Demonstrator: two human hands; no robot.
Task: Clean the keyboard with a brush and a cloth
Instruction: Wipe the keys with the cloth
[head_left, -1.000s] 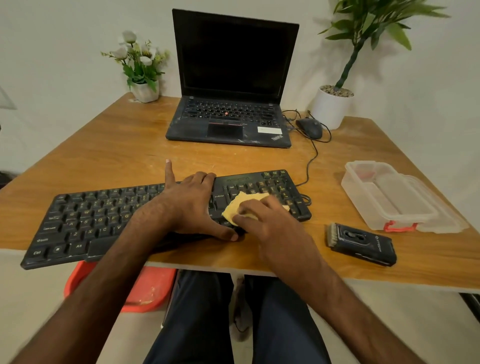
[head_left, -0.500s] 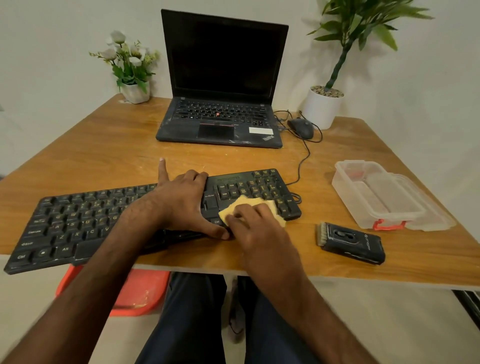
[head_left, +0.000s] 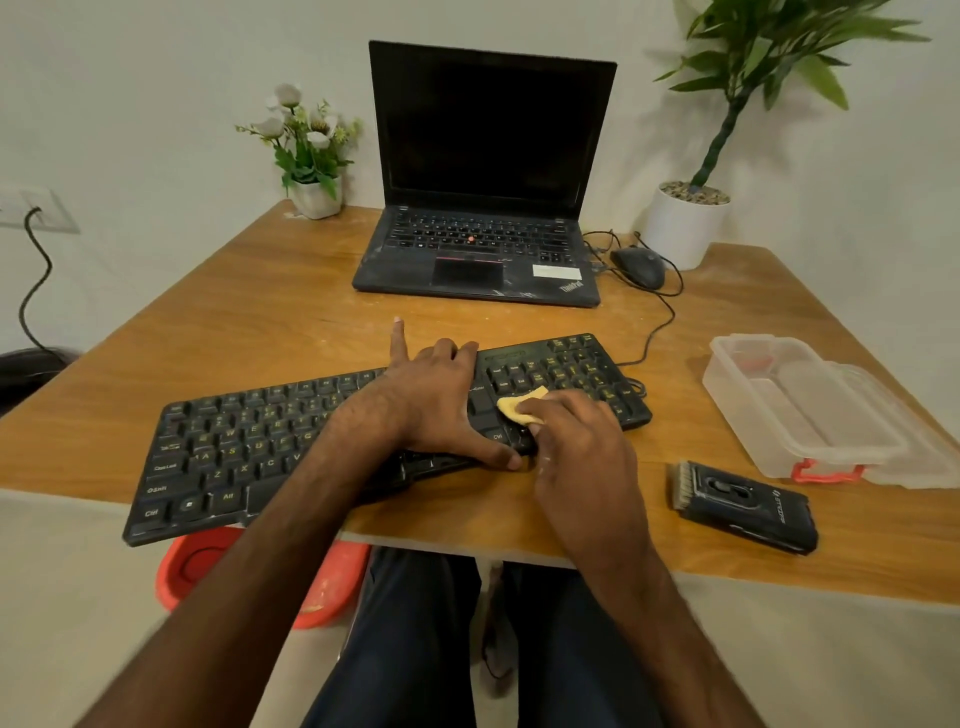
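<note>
Keyboard (head_left: 260, 452) is lying aslant along the near edge of the desk (head_left: 260, 312), its left corner hanging over. Left hand (head_left: 436, 400) is clamping it: thumb on the near rim, fingers curling over the far rim, forefinger sticking straight out. Right hand (head_left: 576, 436) is pinching the cloth (head_left: 519, 405) onto the right-end keys. Brush (head_left: 743, 506) is lying near the right corner, well apart from the hands, box (head_left: 800, 410) beyond it. Bare desk is showing between keyboard and laptop (head_left: 483, 244).

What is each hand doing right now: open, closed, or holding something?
Left hand: holds the keyboard, thumb at its near edge, fingers curled at its far edge.
Right hand: pinches the yellow cloth on the keyboard.
</note>
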